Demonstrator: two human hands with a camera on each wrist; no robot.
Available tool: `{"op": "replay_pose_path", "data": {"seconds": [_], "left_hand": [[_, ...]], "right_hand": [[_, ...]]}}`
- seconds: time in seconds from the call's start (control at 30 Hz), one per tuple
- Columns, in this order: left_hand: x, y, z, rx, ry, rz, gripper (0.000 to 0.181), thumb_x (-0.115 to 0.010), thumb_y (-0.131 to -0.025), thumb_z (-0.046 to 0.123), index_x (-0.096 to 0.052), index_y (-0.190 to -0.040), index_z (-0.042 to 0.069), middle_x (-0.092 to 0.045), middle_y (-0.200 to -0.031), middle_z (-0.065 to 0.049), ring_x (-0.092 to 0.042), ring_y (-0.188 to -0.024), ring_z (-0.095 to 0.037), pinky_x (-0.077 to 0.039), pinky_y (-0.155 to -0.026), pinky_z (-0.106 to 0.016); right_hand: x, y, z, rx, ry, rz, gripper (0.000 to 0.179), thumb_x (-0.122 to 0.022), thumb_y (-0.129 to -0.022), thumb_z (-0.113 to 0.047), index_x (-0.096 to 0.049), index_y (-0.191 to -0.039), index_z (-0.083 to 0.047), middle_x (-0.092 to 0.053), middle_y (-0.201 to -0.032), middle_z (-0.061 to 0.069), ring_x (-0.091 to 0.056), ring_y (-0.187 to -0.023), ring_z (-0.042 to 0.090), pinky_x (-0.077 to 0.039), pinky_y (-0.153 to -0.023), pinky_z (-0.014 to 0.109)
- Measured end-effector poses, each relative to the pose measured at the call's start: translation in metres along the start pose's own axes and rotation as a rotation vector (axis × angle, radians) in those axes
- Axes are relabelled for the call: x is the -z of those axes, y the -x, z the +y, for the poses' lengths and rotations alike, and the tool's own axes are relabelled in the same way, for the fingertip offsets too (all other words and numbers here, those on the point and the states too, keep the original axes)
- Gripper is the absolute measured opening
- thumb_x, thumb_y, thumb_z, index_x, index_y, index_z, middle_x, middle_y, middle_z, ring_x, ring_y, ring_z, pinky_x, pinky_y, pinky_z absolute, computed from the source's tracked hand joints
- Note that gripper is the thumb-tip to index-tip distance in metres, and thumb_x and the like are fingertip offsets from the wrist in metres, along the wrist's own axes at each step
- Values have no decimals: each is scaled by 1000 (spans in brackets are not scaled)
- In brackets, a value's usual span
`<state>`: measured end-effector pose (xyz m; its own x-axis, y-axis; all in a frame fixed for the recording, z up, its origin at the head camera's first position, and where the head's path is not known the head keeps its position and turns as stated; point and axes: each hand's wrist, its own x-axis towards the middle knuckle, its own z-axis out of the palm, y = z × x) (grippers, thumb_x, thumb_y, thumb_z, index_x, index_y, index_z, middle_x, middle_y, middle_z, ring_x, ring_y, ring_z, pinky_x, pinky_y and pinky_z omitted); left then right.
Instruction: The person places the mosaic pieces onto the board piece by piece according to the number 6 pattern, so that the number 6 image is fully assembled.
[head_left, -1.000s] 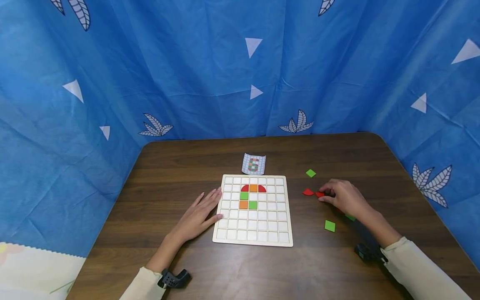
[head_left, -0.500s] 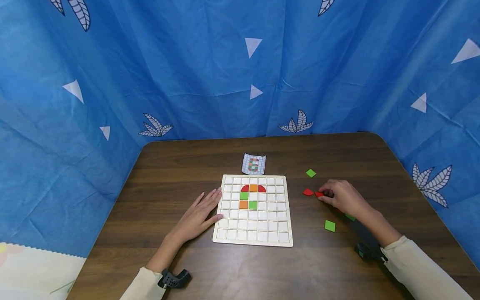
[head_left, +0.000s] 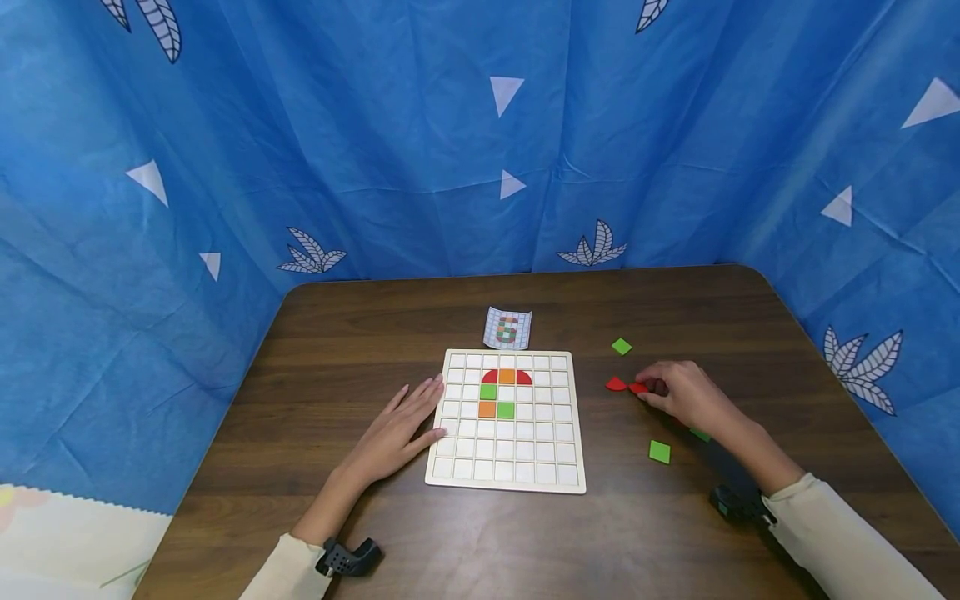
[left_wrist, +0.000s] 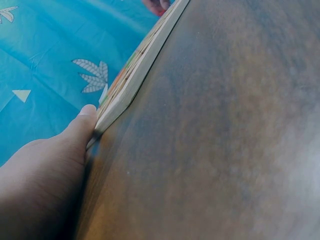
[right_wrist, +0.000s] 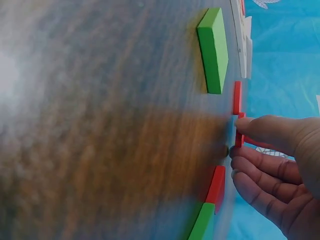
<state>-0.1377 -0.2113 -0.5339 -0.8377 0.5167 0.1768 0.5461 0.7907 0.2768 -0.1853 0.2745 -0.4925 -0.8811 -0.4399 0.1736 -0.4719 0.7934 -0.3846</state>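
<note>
Being pinched narrowly by the right hand (head_left: 692, 397) is a thin red piece (head_left: 637, 388). A gridded wooden board (head_left: 506, 429) is touched by the left hand (head_left: 399, 432), its grip loose and straight-fingered.

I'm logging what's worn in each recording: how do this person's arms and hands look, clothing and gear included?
Both the left hand and right hand are ungloved. The left sleeve and right sleeve are plain, long and cream-coloured. Each wrist carries a small black device, left device and right device. No cables are visible.
</note>
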Motion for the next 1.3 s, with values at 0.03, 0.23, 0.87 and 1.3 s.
{"op": "replay_pose_path", "data": {"seconds": [0.03, 0.23, 0.87, 1.3], "left_hand": [[0, 0, 0, 0, -1, -1, 76, -49, -104, 54, -24, -162, 11, -23, -168, -3, -22, -154, -25, -16, -122, -57], [-1, 1, 0, 1, 2, -3, 76, -49, -104, 54, -24, -162, 11, -23, -168, -3, -22, -154, -25, -17, -122, -57], [-1, 0, -2, 29, -1, -42, 78, -45, -103, 59, -20, -163, 14, -18, -169, 1, -16, -155, -20, -11, -125, -52], [0, -1, -2, 12, -8, -27, 78, -46, -104, 58, -22, -163, 13, -19, -168, 0, -19, -155, -22, -13, -124, -54]], "right_hand": [[0, 0, 0, 4, 1, -2, 17, -83, -83, -5, -78, -99, -1, -66, -78, -3, -53, -63, 5, -47, -54, 24], [-2, 1, 2, 10, 15, -16, 19, -84, -82, -4, -78, -100, -2, -64, -79, -3, -52, -64, 6, -46, -55, 24], [-3, -4, -1, 18, 26, -3, 24, -86, -81, -9, -77, -100, 2, -64, -78, -1, -53, -64, 7, -48, -55, 26], [0, -4, -1, -1, 23, -28, 27, -85, -82, -10, -78, -105, 0, -68, -86, 4, -58, -67, 9, -50, -57, 27]]}}
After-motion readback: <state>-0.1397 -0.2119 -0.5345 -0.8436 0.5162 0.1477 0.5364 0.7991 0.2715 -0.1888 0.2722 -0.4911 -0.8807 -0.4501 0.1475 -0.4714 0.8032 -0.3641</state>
